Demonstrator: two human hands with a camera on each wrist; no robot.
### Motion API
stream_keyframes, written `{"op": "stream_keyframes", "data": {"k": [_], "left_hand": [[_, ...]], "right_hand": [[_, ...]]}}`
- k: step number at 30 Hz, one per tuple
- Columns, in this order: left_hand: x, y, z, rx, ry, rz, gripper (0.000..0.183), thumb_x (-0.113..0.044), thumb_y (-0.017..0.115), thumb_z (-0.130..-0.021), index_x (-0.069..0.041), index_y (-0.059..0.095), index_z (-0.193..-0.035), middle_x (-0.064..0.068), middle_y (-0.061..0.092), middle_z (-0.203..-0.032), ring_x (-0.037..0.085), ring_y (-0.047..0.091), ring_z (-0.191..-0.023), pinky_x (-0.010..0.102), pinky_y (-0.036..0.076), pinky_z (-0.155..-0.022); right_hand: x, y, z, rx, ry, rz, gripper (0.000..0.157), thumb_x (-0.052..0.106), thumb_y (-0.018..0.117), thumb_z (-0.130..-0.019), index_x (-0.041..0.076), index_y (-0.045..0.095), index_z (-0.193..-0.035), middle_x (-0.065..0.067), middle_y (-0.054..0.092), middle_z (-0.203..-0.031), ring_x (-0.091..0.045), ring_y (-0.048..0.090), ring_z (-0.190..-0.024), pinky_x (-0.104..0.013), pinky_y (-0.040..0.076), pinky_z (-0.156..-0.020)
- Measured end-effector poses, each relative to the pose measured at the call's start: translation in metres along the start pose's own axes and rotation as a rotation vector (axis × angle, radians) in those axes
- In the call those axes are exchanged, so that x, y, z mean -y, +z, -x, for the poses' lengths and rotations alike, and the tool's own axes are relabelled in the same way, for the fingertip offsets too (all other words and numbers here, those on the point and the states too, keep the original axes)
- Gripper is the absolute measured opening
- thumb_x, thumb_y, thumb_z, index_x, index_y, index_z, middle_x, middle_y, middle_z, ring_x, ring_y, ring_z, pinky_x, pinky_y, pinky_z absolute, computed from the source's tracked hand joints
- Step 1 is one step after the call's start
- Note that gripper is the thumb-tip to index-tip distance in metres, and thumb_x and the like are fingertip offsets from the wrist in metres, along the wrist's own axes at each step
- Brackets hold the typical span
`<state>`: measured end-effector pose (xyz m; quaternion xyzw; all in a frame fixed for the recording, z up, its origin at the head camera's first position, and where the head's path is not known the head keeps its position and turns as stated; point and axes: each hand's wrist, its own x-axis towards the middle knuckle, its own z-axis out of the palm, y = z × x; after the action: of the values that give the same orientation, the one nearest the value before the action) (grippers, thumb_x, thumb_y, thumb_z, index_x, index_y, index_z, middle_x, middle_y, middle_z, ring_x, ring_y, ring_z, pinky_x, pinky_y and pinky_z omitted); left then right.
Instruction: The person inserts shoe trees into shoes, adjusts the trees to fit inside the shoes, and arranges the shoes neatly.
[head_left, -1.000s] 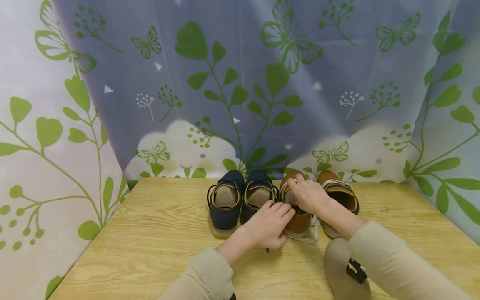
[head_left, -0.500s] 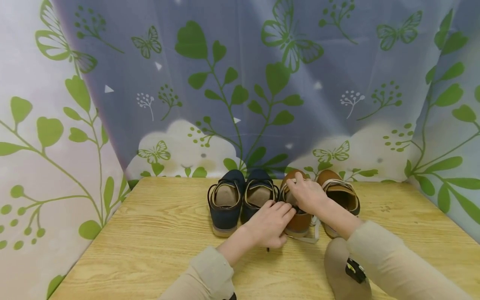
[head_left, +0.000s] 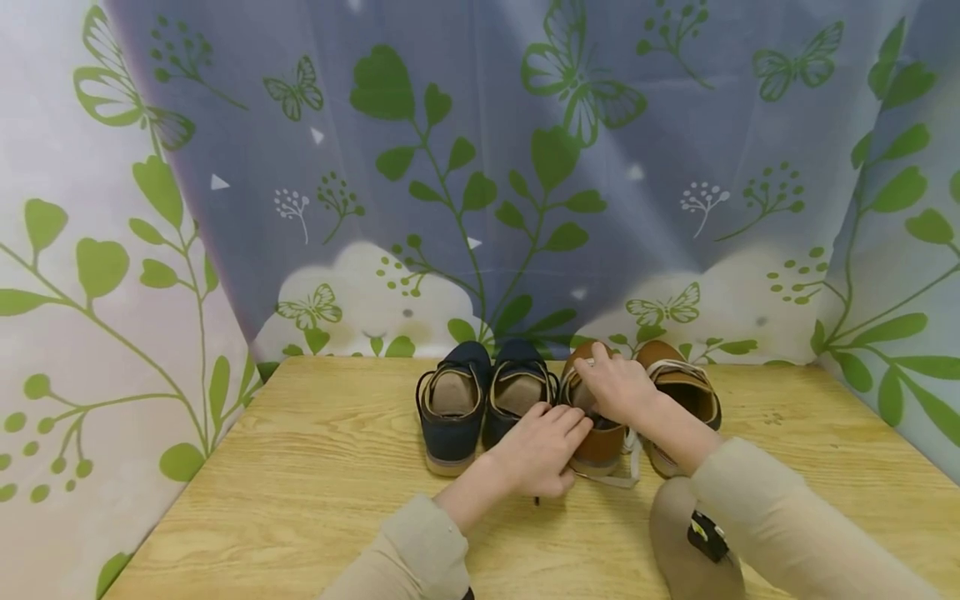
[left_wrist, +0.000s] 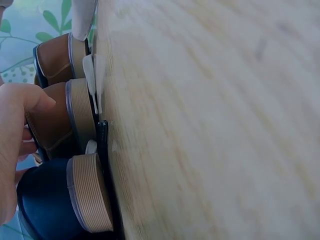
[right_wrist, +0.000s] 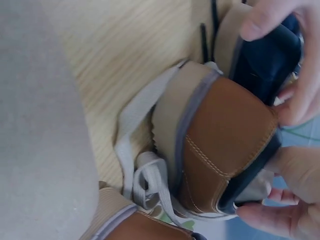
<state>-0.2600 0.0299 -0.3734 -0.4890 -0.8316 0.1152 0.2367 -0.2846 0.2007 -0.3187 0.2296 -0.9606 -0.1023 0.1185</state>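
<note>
A brown lace-up shoe [head_left: 600, 450] stands between a navy shoe and another brown shoe, toes toward the backdrop. Its pale laces [right_wrist: 142, 150] trail beside the sole. My left hand [head_left: 540, 450] holds it at the heel, fingers at the collar and thumb against the back in the left wrist view. Over the shoe's opening, my right hand [head_left: 618, 387] pinches a beige insole [right_wrist: 259, 186] that lies partly inside. The insole's front part is hidden in the shoe. A second beige insole [head_left: 670, 525] lies at the front right, partly under my right sleeve.
Two navy shoes [head_left: 448, 433] with beige insoles inside stand to the left. The other brown shoe [head_left: 678, 392], its opening dark, stands just to the right. All are on a wood-grain table [head_left: 322, 492] against a leaf-patterned cloth [head_left: 480, 167].
Both hands stay at the same brown shoe in nearly the same pose. My right forearm has shifted very slightly; the view has moved a little.
</note>
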Motion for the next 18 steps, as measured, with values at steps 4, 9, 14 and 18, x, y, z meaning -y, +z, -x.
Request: {"op": "stream_keyframes", "data": {"k": [4,9,14,18], "left_hand": [[-0.001,0.0014,0.0009,-0.009,0.0,0.006,0.06,-0.041,0.057,-0.082,-0.01,0.048,-0.133,0.004,0.049,-0.127,0.018,0.047,-0.115,0.034,0.038,-0.093],[-0.0016,0.0015,0.001,-0.016,-0.006,-0.004,0.06,-0.041,0.057,-0.081,-0.01,0.048,-0.132,0.004,0.05,-0.126,0.018,0.047,-0.114,0.034,0.038,-0.092],[-0.0016,0.0016,0.0006,-0.029,-0.008,-0.011,0.06,-0.041,0.057,-0.081,-0.01,0.049,-0.131,0.004,0.05,-0.125,0.018,0.048,-0.114,0.034,0.039,-0.092],[-0.0014,0.0017,0.0006,-0.044,-0.008,-0.021,0.059,-0.04,0.057,-0.08,-0.01,0.05,-0.131,0.003,0.051,-0.124,0.018,0.048,-0.113,0.034,0.039,-0.091]], "right_hand": [[-0.0025,-0.0011,0.0004,0.019,0.004,-0.041,0.049,0.019,0.078,-0.074,0.002,0.056,-0.115,-0.023,0.047,-0.107,-0.024,0.051,-0.056,-0.032,0.044,-0.044],[-0.0036,-0.0004,0.0023,-0.015,0.005,-0.058,0.045,0.016,0.079,-0.072,-0.001,0.055,-0.106,-0.022,0.047,-0.101,-0.021,0.048,-0.052,-0.03,0.042,-0.043],[-0.0028,0.0003,0.0025,-0.056,0.003,-0.04,0.045,0.016,0.08,-0.071,-0.001,0.053,-0.102,-0.022,0.047,-0.097,-0.02,0.045,-0.049,-0.029,0.041,-0.041],[-0.0023,0.0014,0.0021,-0.072,0.009,-0.032,0.047,0.016,0.081,-0.069,-0.002,0.053,-0.103,-0.021,0.047,-0.096,-0.02,0.045,-0.048,-0.029,0.042,-0.041]]}}
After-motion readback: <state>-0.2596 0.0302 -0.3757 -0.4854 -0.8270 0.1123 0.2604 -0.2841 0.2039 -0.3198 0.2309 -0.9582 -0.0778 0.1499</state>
